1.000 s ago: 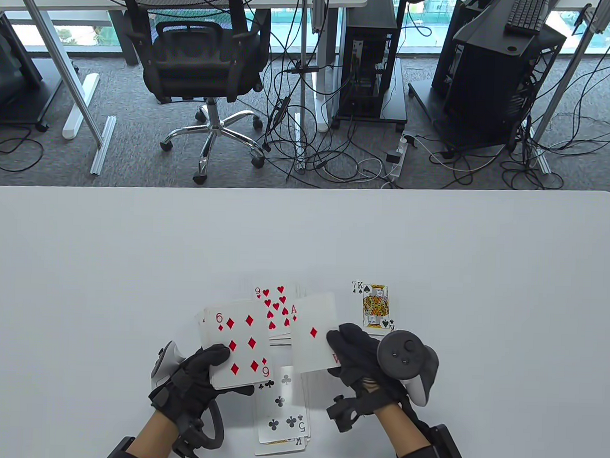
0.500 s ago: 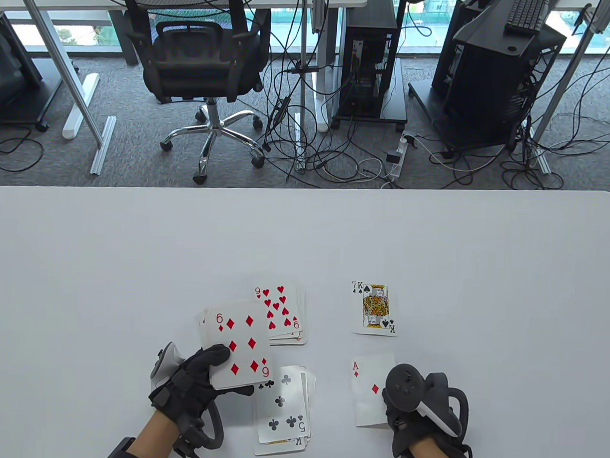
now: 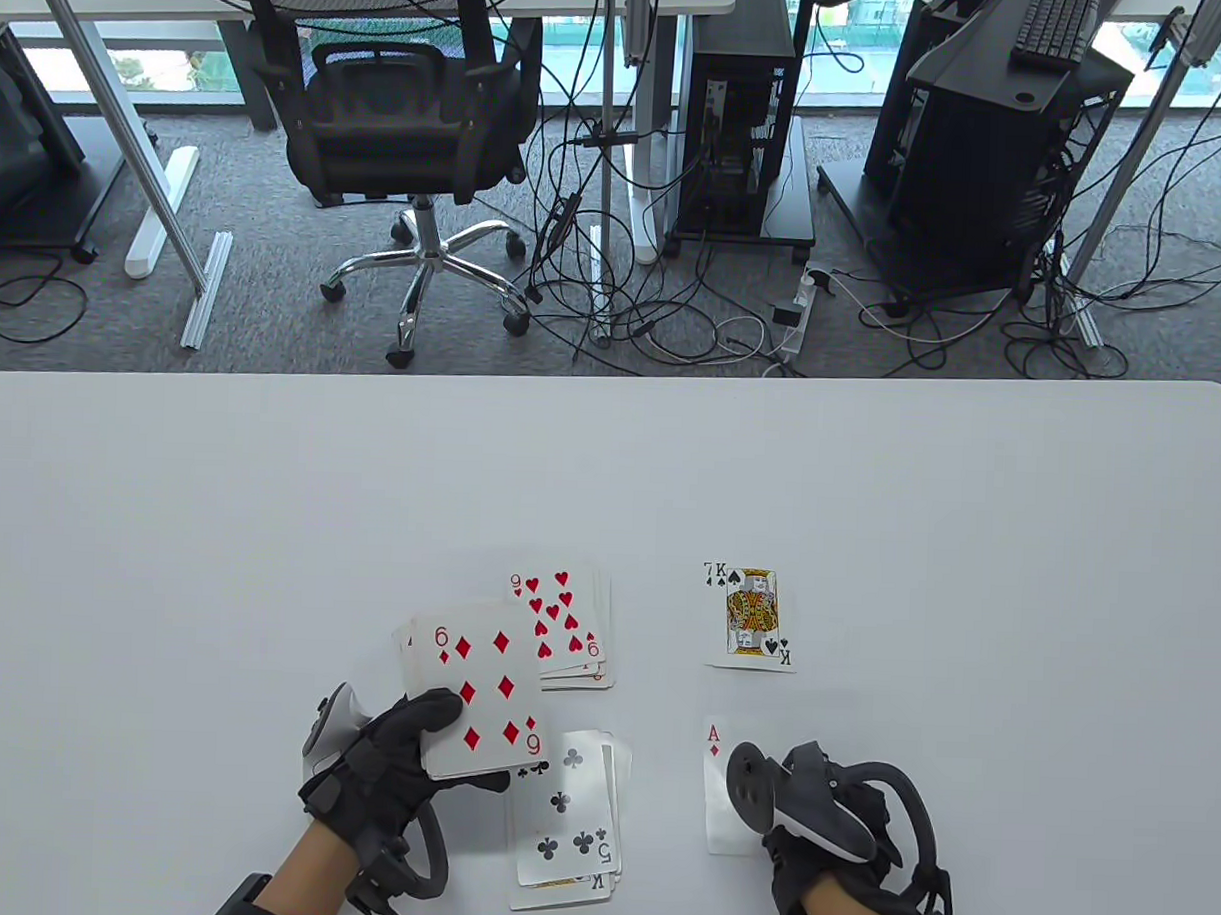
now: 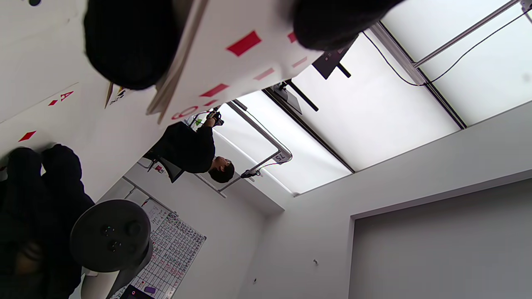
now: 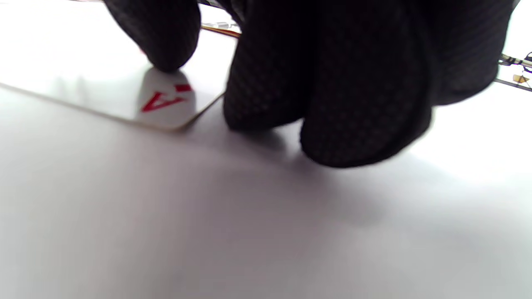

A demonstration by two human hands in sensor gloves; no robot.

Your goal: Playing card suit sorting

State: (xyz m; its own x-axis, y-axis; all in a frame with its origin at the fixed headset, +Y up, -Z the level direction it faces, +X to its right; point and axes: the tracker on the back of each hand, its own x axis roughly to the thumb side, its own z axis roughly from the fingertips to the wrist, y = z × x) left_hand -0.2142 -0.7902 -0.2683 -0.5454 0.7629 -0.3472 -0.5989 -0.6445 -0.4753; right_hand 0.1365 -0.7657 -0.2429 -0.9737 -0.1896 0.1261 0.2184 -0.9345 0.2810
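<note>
My left hand (image 3: 429,736) grips a fanned packet of cards, the 6 of diamonds (image 3: 477,688) on top; in the left wrist view its fingers (image 4: 124,45) clamp the packet (image 4: 232,54). The ace of diamonds (image 3: 716,786) lies face up on the table, just below the king of spades (image 3: 752,618). My right hand (image 3: 763,818) hovers over its right half. One fingertip (image 5: 166,45) presses the ace (image 5: 164,99) by its corner, while the other fingers rest on the table beside it. The 9 of hearts (image 3: 560,621) tops one pile, the 5 of clubs (image 3: 568,806) another.
The white table (image 3: 268,526) stretches wide to the left, right and far side of the piles. Beyond its far edge stand an office chair (image 3: 402,120), computer towers and tangled floor cables. A person (image 4: 191,149) appears in the left wrist view's background.
My right hand carried the ace of diamonds from over the hearts pile down to the right and laid it below the king of spades, then tilted back. The left hand stayed still.
</note>
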